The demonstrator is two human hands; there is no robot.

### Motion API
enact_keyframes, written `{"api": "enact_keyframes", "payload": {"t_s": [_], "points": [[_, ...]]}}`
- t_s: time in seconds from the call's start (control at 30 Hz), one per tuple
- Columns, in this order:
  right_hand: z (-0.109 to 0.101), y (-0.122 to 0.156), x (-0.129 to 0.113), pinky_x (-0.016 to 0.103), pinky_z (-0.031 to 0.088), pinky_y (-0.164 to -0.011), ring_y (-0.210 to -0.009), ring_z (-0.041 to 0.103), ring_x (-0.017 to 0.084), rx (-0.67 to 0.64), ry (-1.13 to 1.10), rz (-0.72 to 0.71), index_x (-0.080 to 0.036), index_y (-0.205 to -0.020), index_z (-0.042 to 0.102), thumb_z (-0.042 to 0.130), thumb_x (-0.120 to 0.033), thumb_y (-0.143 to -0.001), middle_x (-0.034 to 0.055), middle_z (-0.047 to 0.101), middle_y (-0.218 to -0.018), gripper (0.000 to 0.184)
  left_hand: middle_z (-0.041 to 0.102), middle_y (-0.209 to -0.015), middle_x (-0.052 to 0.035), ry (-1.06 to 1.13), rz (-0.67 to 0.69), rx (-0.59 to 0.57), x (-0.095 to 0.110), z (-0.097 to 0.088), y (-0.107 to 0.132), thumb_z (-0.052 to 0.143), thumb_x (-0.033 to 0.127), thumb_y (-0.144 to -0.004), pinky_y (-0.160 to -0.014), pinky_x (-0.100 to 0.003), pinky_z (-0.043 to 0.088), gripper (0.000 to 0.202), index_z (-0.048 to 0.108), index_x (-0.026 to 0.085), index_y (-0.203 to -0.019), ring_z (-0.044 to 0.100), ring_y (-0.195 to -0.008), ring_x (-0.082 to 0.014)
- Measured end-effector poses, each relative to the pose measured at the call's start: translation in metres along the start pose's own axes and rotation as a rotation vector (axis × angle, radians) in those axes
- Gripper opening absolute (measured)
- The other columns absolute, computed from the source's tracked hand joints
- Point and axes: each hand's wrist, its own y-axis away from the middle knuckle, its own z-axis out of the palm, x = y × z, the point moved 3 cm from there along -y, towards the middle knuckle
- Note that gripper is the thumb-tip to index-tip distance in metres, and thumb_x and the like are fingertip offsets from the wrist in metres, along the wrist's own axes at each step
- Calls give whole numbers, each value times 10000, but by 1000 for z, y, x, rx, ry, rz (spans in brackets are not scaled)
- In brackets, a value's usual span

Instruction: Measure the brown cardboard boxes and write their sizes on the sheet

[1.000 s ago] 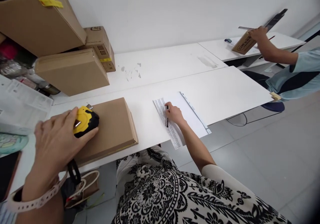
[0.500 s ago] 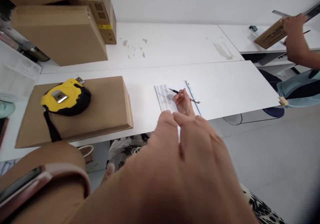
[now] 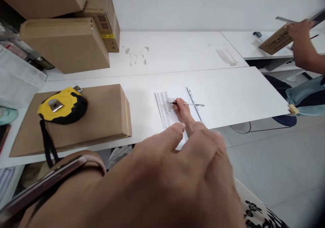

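Observation:
In the head view, my right hand is closed round a slim pen with a dark tip. The tip meets or nearly meets a white sheet with columns of small print. A blue-edged strip runs along the sheet's right side. Very large and blurred, my left hand is close to the camera, in front of my right forearm. Its fingers look bent together; their tips are partly hidden, so I cannot see whether they hold anything. A pink-strapped watch is at the lower left.
A yellow-black tape measure lies on a flat cardboard box at the left of the white table. More cardboard boxes stand behind it. At far right, another person's hand holds a cardboard piece.
My right hand has turned and moved left, taking the pen lower and flatter over the print. My left hand has dropped a little. The whole view has tilted slightly.

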Motion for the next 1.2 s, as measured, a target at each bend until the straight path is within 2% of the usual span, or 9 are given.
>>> {"api": "enact_keyframes", "payload": {"t_s": [0.1,0.17,0.2,0.33,0.43,0.57,0.7,0.97,1.2], "points": [[1,3,-3,264,307,-486,-494,358,107,-39,9,-24,-244,-714,578,754,-629,-775,-72,403,-531,428,707,-1324,-64,-40,116,-79,-2,42,-4,426,160,-1010,-1063,-409,553,385,656,223,-1312,605,-1303,-250],[2,5,-4,264,370,-556,-560,430,113,-88,46,-71,-246,-771,604,782,-588,-772,-59,490,-600,385,706,-1318,-100,-40,131,-149,-16,91,-7,376,84,-1013,-1046,-382,549,386,639,150,-1289,626,-1273,-226],[2,7,-4,270,406,-605,-609,479,119,-114,77,-88,-247,-814,626,804,-564,-759,-48,549,-659,368,699,-1325,-127,-37,77,-161,-28,120,-8,371,88,-1018,-1048,-366,541,373,632,113,-1284,613,-1293,-227],[-3,17,-5,314,472,-707,-715,571,156,-130,212,-101,-238,-903,652,821,-537,-742,-10,657,-788,379,445,-1599,-208,-86,-248,-217,-84,227,-3,478,409,-1036,-1216,-492,362,579,440,72,-1505,347,-1528,-317],[-11,26,-9,312,453,-670,-655,528,152,-68,323,-123,-233,-774,576,715,-544,-847,-22,590,-693,348,273,-1676,-230,-152,-307,-231,-105,272,8,560,591,-962,-1266,-575,201,830,346,66,-1568,207,-1573,-369],[-17,30,-10,305,444,-682,-669,513,151,-63,369,-167,-239,-797,560,637,-532,-912,-26,563,-727,324,223,-1691,-237,-217,-302,-169,-108,290,14,581,679,-910,-1260,-616,127,936,339,66,-1574,183,-1578,-383],[-14,25,-2,301,450,-680,-730,543,157,-106,350,-201,-243,-954,618,737,-537,-834,-2,630,-851,340,189,-1698,-246,-240,-312,-153,-108,294,10,608,712,-877,-1248,-617,135,988,345,63,-1573,224,-1562,-393],[-3,29,-9,263,322,-524,-548,381,116,-16,490,-201,-248,-702,436,659,-368,-838,-74,409,-589,287,245,-1689,-233,-150,-319,-144,-109,292,9,366,819,-918,-1248,-604,102,984,371,77,-1565,236,-1556,-381],[-4,31,-8,262,323,-517,-539,385,115,-20,528,-197,-249,-693,426,626,-322,-809,-73,411,-572,242,271,-1683,-222,-147,-334,-143,-108,289,7,286,736,-990,-1244,-597,130,863,374,95,-1562,269,-1546,-364]]}}
